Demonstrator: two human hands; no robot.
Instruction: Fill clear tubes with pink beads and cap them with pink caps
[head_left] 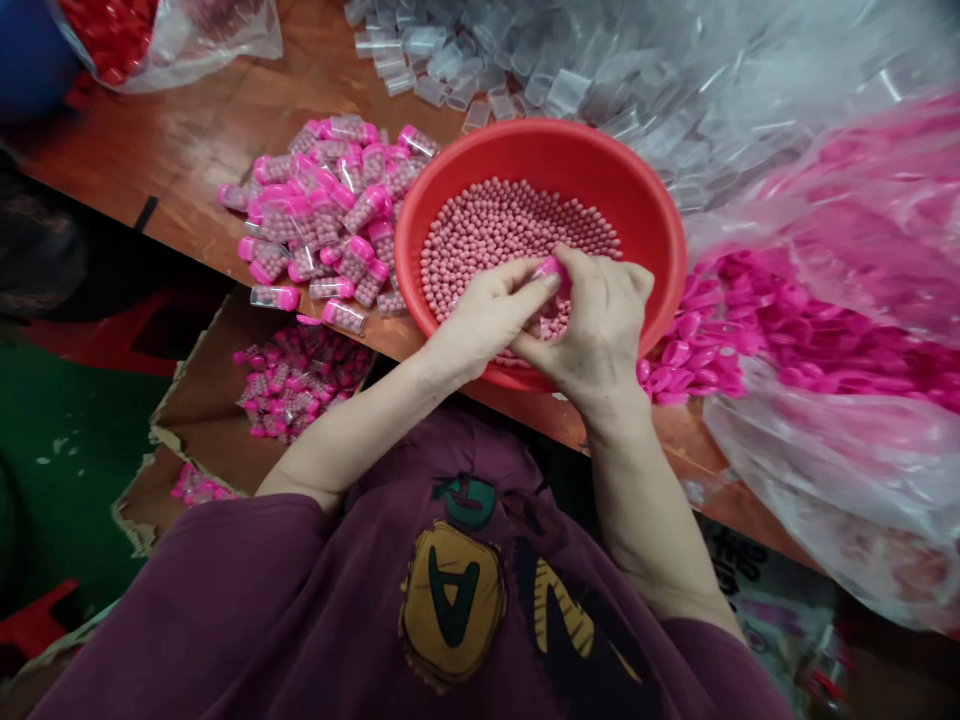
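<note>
Head view: my left hand (487, 310) and right hand (600, 325), wrists bent inward, meet over the near side of the red basin (646, 200) of pink beads (495, 230). Fingertips of both are pinched on one pink cap (553, 267).

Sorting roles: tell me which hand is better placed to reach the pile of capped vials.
Probably left: both hands pinch one pink cap, but the left hand lies nearer the pile of capped vials; the right hand sits toward the loose caps.
</note>
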